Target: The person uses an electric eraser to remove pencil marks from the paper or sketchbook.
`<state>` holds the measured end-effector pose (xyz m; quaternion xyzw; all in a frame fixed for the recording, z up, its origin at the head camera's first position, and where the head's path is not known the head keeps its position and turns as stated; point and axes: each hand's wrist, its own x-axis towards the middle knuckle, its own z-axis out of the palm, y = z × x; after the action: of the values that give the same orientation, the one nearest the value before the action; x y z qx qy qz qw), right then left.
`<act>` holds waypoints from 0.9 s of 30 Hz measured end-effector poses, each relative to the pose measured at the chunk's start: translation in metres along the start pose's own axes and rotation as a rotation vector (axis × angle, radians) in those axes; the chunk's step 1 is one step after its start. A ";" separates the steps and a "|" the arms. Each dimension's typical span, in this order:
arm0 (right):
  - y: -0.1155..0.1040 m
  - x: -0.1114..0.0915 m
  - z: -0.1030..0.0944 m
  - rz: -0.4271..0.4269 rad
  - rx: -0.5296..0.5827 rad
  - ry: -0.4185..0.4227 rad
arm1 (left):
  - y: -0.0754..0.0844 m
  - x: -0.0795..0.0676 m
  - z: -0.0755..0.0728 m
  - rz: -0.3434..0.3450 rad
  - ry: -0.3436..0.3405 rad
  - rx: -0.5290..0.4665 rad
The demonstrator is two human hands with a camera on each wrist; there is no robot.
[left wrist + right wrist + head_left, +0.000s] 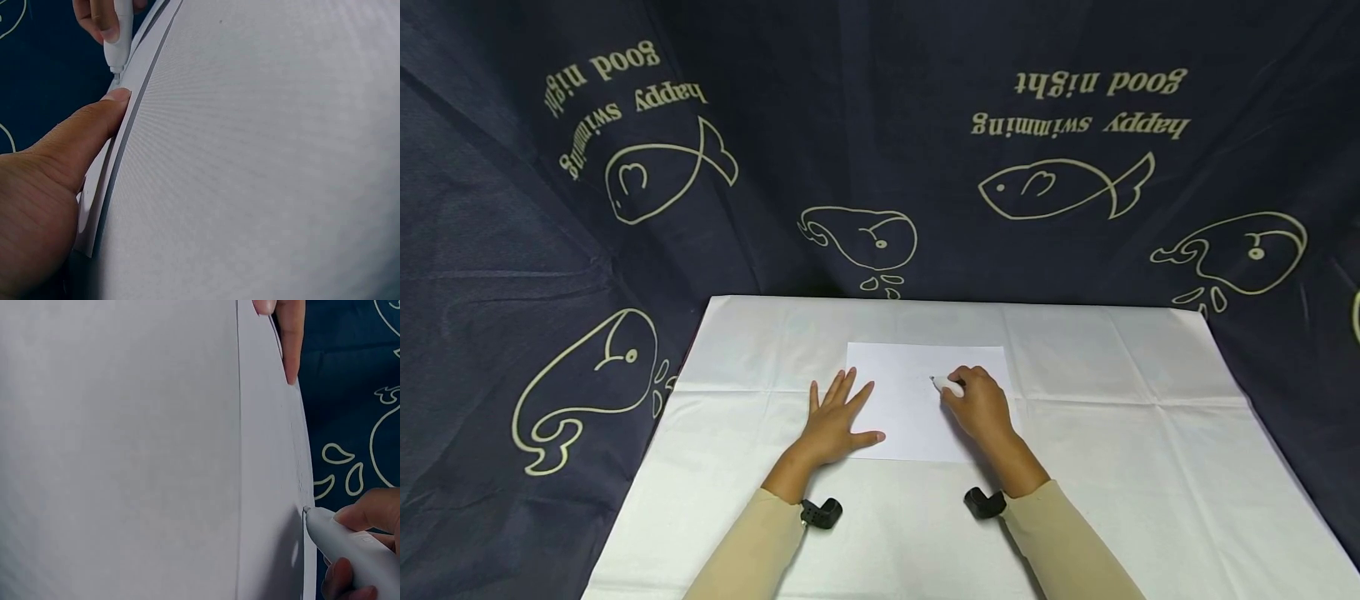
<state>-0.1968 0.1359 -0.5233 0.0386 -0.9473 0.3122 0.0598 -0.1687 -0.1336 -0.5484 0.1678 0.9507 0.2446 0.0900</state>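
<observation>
A white sheet of paper lies on the white cloth. My left hand rests with spread fingers on the sheet's left side, its thumb near the lower edge. Between the thumb and fingers of my right hand is a thick white pen with a tapered nose. Its thin tip points left over the right half of the sheet, and in the right wrist view the pen has its tip right at the paper's surface. Faint small marks show on the paper near the tip.
The white cloth covers the table and has fold creases. Behind it hangs a dark blue curtain with fish and whale drawings and lettering. A small black camera sits on the left wrist, another black camera on the right.
</observation>
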 end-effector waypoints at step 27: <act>-0.004 -0.013 -0.002 -0.015 0.002 -0.062 | 0.000 0.000 -0.001 0.001 -0.002 0.002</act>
<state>-0.1838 0.1344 -0.5215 0.0555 -0.9480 0.3116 0.0327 -0.1684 -0.1336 -0.5475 0.1687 0.9508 0.2435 0.0906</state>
